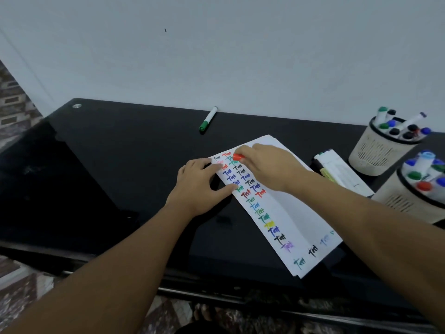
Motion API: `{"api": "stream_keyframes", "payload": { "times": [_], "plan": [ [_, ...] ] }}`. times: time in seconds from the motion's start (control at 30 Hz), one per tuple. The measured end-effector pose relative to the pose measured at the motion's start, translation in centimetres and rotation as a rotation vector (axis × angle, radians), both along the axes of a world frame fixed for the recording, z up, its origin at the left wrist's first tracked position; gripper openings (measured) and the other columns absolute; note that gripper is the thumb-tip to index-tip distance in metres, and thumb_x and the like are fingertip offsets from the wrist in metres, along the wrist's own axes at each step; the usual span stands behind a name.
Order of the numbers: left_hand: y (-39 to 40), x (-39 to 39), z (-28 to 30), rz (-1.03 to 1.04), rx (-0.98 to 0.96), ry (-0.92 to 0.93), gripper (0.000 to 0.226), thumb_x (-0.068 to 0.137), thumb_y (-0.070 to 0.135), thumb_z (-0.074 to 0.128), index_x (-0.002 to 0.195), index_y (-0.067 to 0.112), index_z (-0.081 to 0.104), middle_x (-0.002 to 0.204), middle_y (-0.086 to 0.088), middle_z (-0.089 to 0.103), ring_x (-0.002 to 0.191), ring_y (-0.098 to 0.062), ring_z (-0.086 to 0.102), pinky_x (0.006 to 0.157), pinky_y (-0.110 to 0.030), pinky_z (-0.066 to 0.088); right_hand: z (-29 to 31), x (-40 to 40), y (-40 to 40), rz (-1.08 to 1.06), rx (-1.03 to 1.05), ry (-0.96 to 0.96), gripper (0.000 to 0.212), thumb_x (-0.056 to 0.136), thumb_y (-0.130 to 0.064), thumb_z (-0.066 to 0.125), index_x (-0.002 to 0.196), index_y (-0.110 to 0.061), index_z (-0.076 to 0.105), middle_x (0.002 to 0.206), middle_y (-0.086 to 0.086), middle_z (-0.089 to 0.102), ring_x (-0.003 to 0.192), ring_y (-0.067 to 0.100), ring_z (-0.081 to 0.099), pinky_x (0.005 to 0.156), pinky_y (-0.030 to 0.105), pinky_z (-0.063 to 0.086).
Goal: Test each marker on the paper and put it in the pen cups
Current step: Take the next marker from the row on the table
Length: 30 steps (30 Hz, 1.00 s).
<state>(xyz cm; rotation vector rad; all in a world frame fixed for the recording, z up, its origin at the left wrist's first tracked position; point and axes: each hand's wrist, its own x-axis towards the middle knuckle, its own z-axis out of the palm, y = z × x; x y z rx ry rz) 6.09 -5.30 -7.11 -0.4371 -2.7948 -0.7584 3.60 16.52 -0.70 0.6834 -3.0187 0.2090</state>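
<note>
Head view: two beige mesh pen cups (375,150), one white paper sheet (286,208). Left hand (199,186) fingers lie flat on it; right hand (267,165) fingers grip one red-capped marker (238,157).

Dim, cool, bluish light is filling the scene, and the wall (240,44) is reading as flat grey-blue. The glossy black bench (108,153) is swallowing most detail, giving back only faint, smeared reflections at its left end and front edge. Soft shadows are lying under the hands (199,186) on the paper (284,213), with no harsh glare anywhere. Wide-angle distortion is bowing the bench edges and stretching the forearms toward the lower corners. The writing is looking slightly soft, and the cups (375,150) at the right edge are blurring.
</note>
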Motion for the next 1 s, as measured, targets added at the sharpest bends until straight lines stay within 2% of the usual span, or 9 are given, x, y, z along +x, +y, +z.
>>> {"api": "stream_keyframes", "payload": {
  "times": [0.07,0.17,0.27,0.5,0.63,0.7,0.8,0.9,1.0],
  "plan": [
    [0.0,0.2,0.0,-0.006,0.015,0.024,0.079,0.078,0.080,0.049,0.136,0.029,0.061,0.137,0.008,0.052,0.134,-0.013,0.037,0.115,-0.040,0.029,-0.4,0.8,0.7,-0.050,0.011,-0.047,0.036,0.110,-0.049,0.027,0.139,-0.036,0.046,0.103,-0.001,0.060,0.091,0.022,0.062,0.080,0.045,0.054],
    [0.0,0.3,0.0,-0.030,0.007,0.083,0.070,0.085,0.071,0.056,0.138,0.026,0.060,0.132,0.008,0.055,0.129,-0.013,0.042,0.111,-0.040,0.036,-0.9,1.5,1.2,-0.070,0.046,-0.026,0.041,0.109,-0.054,0.024,0.130,-0.032,0.051,0.103,-0.005,0.066,0.092,0.019,0.063,0.075,0.042,0.053],
    [0.0,0.4,0.2,-0.059,0.001,0.126,0.060,0.091,0.060,0.061,0.140,0.025,0.059,0.128,0.007,0.058,0.124,-0.014,0.044,0.107,-0.040,0.040,-1.1,1.8,1.1,-0.037,0.104,0.009,0.042,0.108,-0.058,0.021,0.123,-0.035,0.053,0.091,-0.008,0.067,0.081,0.017,0.063,0.067,0.039,0.053],
    [-0.1,0.4,0.0,-0.127,-0.030,0.226,0.046,0.097,0.046,0.059,0.138,0.024,0.061,0.118,0.005,0.064,0.112,-0.018,0.051,0.093,-0.045,0.049,-1.2,2.1,0.0,-0.040,0.101,0.022,0.043,0.105,-0.065,0.026,0.132,-0.045,0.053,0.082,-0.009,0.058,0.073,0.017,0.054,0.058,0.033,0.042],
    [-0.2,0.2,-0.2,-0.163,-0.027,0.277,0.034,0.100,0.036,0.060,0.131,0.023,0.066,0.113,0.005,0.066,0.106,-0.019,0.053,0.088,-0.042,0.049,-1.0,2.2,-0.1,-0.011,0.098,0.005,0.039,0.104,-0.065,0.031,0.116,-0.039,0.058,0.080,-0.010,0.058,0.073,0.016,0.056,0.055,0.031,0.035],
    [-0.3,0.2,-0.2,-0.173,-0.033,0.280,0.030,0.100,0.033,0.060,0.126,0.022,0.069,0.112,0.004,0.066,0.105,-0.019,0.053,0.086,-0.042,0.049,-0.9,2.3,-0.2,0.013,0.120,-0.028,0.033,0.104,-0.065,0.032,0.102,-0.038,0.051,0.079,-0.009,0.059,0.073,0.016,0.059,0.054,0.031,0.034],
    [-0.3,0.2,-0.1,-0.177,-0.040,0.263,0.026,0.100,0.029,0.061,0.122,0.019,0.070,0.113,0.002,0.066,0.106,-0.021,0.053,0.087,-0.044,0.050,-1.0,2.5,-0.1,0.016,0.099,-0.028,0.032,0.103,-0.066,0.034,0.104,-0.037,0.048,0.081,-0.009,0.062,0.073,0.015,0.059,0.054,0.031,0.035],
    [-0.2,0.3,0.1,-0.158,-0.021,0.227,0.024,0.101,0.029,0.060,0.121,0.018,0.069,0.117,0.003,0.065,0.112,-0.019,0.051,0.090,-0.041,0.050,-0.5,3.3,0.3,-0.016,-0.029,-0.066,0.028,0.107,-0.049,0.038,0.129,-0.030,0.041,0.081,-0.009,0.060,0.070,0.012,0.058,0.058,0.035,0.042],
    [-0.3,0.3,0.3,-0.147,-0.018,0.188,0.024,0.100,0.031,0.061,0.120,0.019,0.068,0.120,0.005,0.064,0.115,-0.016,0.049,0.094,-0.035,0.048,0.4,4.1,1.4,-0.047,-0.205,-0.140,0.025,0.107,-0.020,0.037,0.130,-0.031,0.036,0.095,-0.002,0.061,0.080,0.020,0.061,0.073,0.043,0.051]
  ]
}}
